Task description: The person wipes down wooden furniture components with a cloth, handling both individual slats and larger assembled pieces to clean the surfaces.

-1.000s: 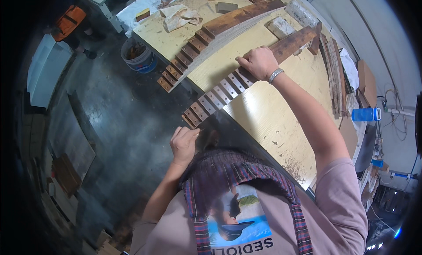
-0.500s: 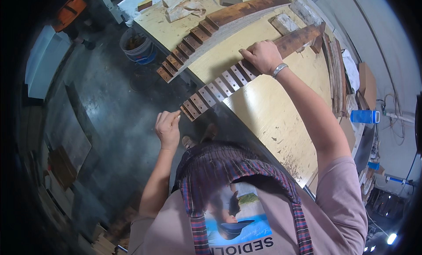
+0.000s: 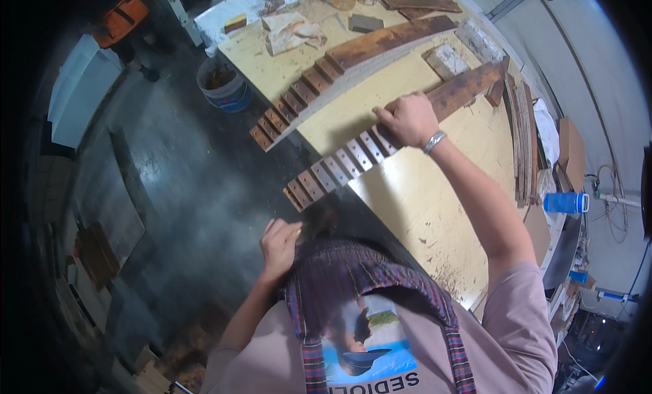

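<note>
Notched plank [image 3: 380, 139], dark wood with a row of rectangular teeth, lies diagonally across the workbench [image 3: 421, 204]; its toothed end overhangs the bench's near-left edge. My right hand [image 3: 407, 118] presses down on the plank's middle, fingers curled over it in a firm grasp. My left hand [image 3: 280, 241] sits off the bench, below the overhanging end, loosely curled beside a dark tool [image 3: 319, 221]; I cannot tell whether it grips it. A 2nd notched plank [image 3: 339, 65] lies parallel, farther up the bench. Left of the bench's edge: bare concrete floor, with a blue bucket [image 3: 223, 88] near the bench corner.
</note>
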`<state>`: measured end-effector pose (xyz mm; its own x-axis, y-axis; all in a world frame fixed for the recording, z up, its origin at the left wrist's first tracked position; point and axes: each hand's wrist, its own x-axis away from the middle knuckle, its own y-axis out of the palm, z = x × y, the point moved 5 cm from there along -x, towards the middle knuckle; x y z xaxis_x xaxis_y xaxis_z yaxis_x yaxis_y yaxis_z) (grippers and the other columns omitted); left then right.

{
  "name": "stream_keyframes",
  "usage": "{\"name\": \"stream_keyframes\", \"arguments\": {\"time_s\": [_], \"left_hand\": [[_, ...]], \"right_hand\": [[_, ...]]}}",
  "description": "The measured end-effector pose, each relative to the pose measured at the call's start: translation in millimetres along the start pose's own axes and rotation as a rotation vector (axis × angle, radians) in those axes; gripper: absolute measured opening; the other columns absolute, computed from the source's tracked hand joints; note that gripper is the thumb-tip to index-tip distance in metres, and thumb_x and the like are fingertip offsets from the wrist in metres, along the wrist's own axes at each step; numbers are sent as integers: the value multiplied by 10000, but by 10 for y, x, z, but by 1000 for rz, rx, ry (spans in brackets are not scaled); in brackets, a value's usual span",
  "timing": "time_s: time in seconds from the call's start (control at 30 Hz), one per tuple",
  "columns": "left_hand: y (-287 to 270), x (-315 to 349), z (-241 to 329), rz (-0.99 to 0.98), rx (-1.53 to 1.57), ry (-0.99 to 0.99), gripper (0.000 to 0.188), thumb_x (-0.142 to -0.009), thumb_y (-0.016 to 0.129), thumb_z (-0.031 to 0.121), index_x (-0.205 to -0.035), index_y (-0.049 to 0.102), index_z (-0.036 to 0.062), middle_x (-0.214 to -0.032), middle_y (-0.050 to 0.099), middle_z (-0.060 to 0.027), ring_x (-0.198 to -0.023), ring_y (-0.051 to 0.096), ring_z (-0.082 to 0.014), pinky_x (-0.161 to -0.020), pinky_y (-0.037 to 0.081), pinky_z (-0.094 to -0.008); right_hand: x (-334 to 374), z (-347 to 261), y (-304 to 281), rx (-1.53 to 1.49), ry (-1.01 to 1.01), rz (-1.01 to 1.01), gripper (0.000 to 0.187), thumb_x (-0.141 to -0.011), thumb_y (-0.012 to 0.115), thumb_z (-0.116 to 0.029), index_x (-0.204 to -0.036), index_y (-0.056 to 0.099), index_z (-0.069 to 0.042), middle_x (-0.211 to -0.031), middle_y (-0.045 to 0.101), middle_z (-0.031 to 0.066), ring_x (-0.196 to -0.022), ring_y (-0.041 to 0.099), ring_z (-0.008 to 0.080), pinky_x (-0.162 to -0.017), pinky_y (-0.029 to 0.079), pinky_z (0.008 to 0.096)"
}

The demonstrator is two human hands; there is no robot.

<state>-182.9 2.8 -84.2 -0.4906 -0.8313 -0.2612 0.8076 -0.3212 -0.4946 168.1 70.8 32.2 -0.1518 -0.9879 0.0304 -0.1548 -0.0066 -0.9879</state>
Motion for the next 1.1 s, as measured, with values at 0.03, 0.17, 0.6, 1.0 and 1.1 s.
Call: {"name": "stream_keyframes", "arguments": {"time_s": [0.03,0.17,0.6,1.0,1.1], "left_hand": [[-17,22,-1,31,24,-55,159,-749,706,-48,-893,730,15,-716,569,-94,-679,543,-265,-629,446,-362],[-225,-265,14,160,-15,-141,198,-742,692,-87,-912,735,4,-739,585,-91,-679,544,-232,-633,442,-336],[111,-2525,628,103,-39,236,159,-763,675,-35,-899,732,24,-769,618,-101,-750,617,-276,-683,487,-370],[397,-2935,519,110,-74,212,169,-742,701,-14,-886,742,66,-809,628,-88,-791,601,-304,-700,485,-402],[303,-3226,445,183,-117,205,152,-761,689,-11,-884,742,60,-772,608,-100,-746,592,-302,-672,479,-398]], "right_hand": [[6,-12,-6,6,-9,-1,574,-918,479,-476,-605,687,-42,-636,651,197,-645,631,362,-828,453,441],[-20,-3,-4,-47,-27,-89,591,-925,454,-513,-658,735,-67,-634,656,178,-681,636,336,-896,404,404],[-2085,474,-74,-109,-203,229,501,-924,506,-520,-950,773,-98,-1090,700,134,-1115,592,300,-978,437,418],[-1992,320,-6,16,61,-107,528,-933,453,-468,-899,749,-32,-976,722,211,-963,685,332,-945,453,435],[-1993,329,-12,9,57,-96,522,-931,453,-465,-907,749,-35,-994,718,217,-979,681,332,-942,453,441]]}}
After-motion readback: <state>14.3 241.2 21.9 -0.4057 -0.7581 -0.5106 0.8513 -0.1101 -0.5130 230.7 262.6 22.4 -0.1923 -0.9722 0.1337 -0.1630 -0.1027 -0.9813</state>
